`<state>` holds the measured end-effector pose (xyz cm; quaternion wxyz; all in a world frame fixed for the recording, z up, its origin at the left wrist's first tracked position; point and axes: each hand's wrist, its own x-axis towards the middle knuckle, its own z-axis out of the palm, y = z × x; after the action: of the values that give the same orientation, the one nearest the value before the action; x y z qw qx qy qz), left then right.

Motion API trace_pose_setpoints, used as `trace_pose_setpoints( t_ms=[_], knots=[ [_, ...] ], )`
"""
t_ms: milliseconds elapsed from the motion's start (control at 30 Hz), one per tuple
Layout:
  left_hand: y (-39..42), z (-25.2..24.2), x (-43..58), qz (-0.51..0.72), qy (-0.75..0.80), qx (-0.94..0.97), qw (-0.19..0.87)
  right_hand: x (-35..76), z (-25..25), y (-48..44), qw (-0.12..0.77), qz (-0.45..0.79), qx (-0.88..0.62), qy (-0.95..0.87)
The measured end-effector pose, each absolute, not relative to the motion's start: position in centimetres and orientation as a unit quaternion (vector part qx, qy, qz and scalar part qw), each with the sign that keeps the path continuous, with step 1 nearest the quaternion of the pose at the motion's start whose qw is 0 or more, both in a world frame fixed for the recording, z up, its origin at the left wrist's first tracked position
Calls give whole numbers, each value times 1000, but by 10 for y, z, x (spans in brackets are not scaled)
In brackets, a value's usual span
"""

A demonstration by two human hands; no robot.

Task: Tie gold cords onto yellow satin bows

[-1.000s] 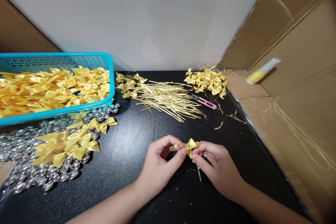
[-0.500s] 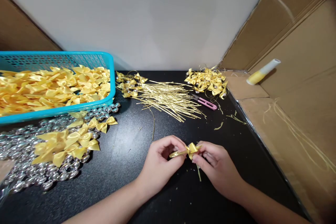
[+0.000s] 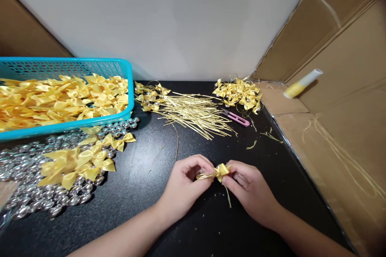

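Between my two hands, above the black table, is a yellow ribbon bow [image 3: 222, 170]. My left hand [image 3: 190, 180] pinches the bow's left side, where a loop of gold cord [image 3: 205, 176] sticks out between thumb and forefinger. My right hand [image 3: 247, 186] has thumb and fingers closed on the bow's right side. Thin cord ends [image 3: 228, 197] hang below the bow. Part of the bow is hidden by my fingertips. Beyond my hands lies a pile of cut gold cords [image 3: 197, 113], with pink thread snips [image 3: 239, 118] at its right end.
A turquoise basket [image 3: 132, 88] of yellow bows stands at the left. Silver beads [image 3: 56, 200] with loose bows [image 3: 87, 160] lie before it. Bows with beads are heaped at the back right [image 3: 239, 93] and beside the basket. Cardboard carries a tube [image 3: 302, 83] and hanging cords [image 3: 346, 156].
Both hands stay almost in place on the bow. The bow is turned very slightly between the fingers, and the view has shifted a little.
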<state>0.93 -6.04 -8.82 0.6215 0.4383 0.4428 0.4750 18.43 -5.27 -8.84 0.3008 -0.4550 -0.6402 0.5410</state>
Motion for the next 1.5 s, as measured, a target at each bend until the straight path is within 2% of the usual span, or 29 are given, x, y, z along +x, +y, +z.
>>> trace_pose_setpoints(
  t_ms=[567,1500],
  knots=[
    [-60,-85,10,466,447,440,624,187,-84,-47,282,615,-436,-593],
    [-60,-85,11,467,432,471,611,186,-82,-44,279,648,-445,-552]
  ],
)
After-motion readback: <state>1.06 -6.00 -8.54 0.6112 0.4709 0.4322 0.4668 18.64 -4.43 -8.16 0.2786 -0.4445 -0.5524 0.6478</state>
